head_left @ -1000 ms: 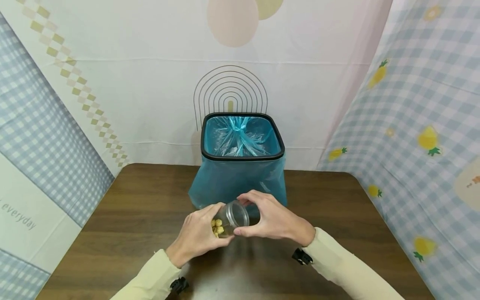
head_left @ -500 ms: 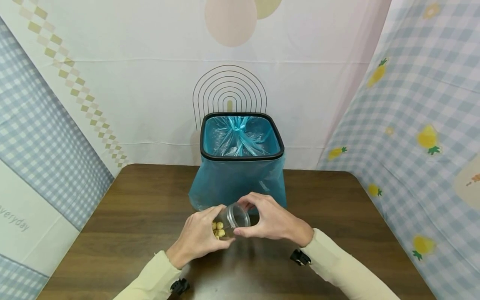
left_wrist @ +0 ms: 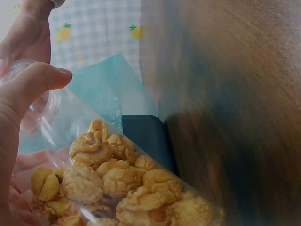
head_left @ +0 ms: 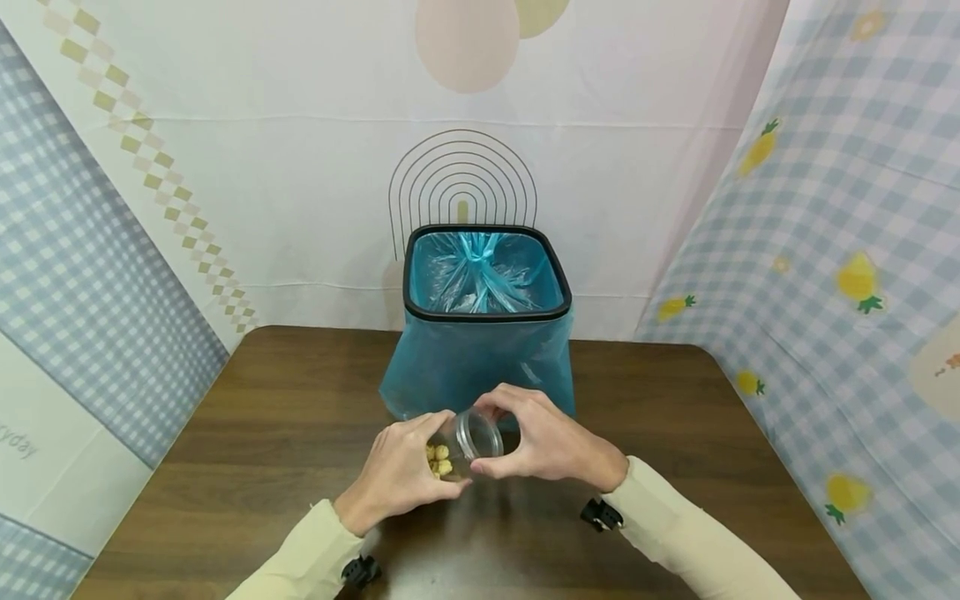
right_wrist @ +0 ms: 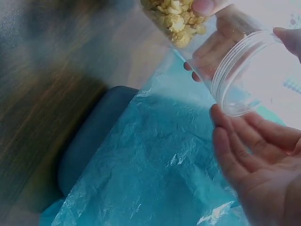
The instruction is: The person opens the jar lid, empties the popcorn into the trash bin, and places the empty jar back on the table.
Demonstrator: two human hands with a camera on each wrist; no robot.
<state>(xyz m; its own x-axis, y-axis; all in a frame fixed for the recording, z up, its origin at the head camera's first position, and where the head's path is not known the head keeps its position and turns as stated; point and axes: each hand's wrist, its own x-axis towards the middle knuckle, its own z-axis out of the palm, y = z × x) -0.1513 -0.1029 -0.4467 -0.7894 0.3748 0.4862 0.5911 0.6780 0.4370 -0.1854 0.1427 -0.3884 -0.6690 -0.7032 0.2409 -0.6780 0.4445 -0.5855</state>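
A clear, wide-mouthed plastic jar (head_left: pixel 450 433) lies tilted between the two hands, low over the table in front of the bin. My left hand (head_left: pixel 397 467) wraps round its body, thumb on the near side. Caramel-coloured popcorn (left_wrist: pixel 122 179) is gathered toward the jar's bottom end. At the other end, my right hand (head_left: pixel 551 437) spans the ridged mouth rim (right_wrist: pixel 240 70), with thumb and fingertips on opposite sides of it. In the right wrist view, fingertips (right_wrist: pixel 218 115) meet the lower edge of that rim. The left palm hides part of the jar in the head view.
Behind the hands stands a bin with a black rim (head_left: pixel 487 317), lined with a blue plastic bag (head_left: pixel 472 358) knotted inside. The brown wooden table (head_left: pixel 292 417) ends at a white patterned cloth backdrop (head_left: pixel 315 192). A checked cloth (head_left: pixel 810 333) hangs on the right.
The jar's mouth has shifted slightly right and down in the head view. Both hands keep their hold, nearly still.
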